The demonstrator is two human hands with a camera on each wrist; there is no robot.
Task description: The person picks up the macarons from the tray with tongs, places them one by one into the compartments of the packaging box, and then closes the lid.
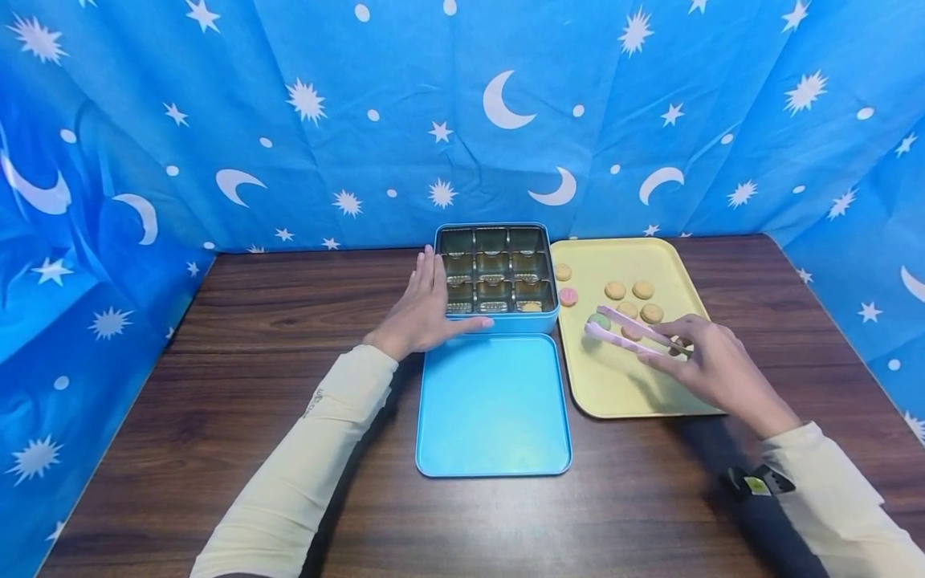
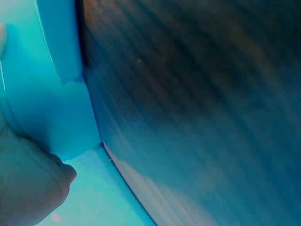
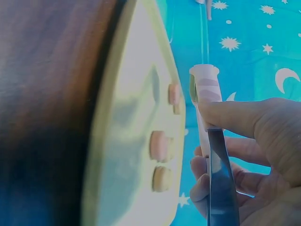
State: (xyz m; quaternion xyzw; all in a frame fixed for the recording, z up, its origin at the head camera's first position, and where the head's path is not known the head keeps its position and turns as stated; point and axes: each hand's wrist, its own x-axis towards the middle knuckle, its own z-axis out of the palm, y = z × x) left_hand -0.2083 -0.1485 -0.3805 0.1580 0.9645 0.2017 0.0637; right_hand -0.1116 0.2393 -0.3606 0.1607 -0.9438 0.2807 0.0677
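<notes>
Broadly, blue star-and-moon cloth [image 1: 433,96] hangs round a dark wood-grain surface [image 1: 275,321] bearing a yellow tray [image 1: 614,389], a blue lid [image 1: 495,409] and a compartmented box [image 1: 523,323]. The left grip [image 1: 419,311], straight-fingered, touches the box; the right grip [image 1: 715,365] pinches tongs [image 1: 636,326] holding a green cookie [image 1: 599,321] over the tray.

From the head we look forward and down, set back above the wooden table [image 1: 614,514], toward the star-and-moon curtain [image 1: 419,72]. At the left wrist we sit very near and tilted, facing past the left hand [image 1: 421,315] to the blue tin [image 1: 499,323], whose outer wall the head view shares. From the right wrist we look sideways-turned and close along the tongs [image 3: 221,174], sharing them, the yellow tray [image 1: 614,393] and the curtain with the head view.
</notes>
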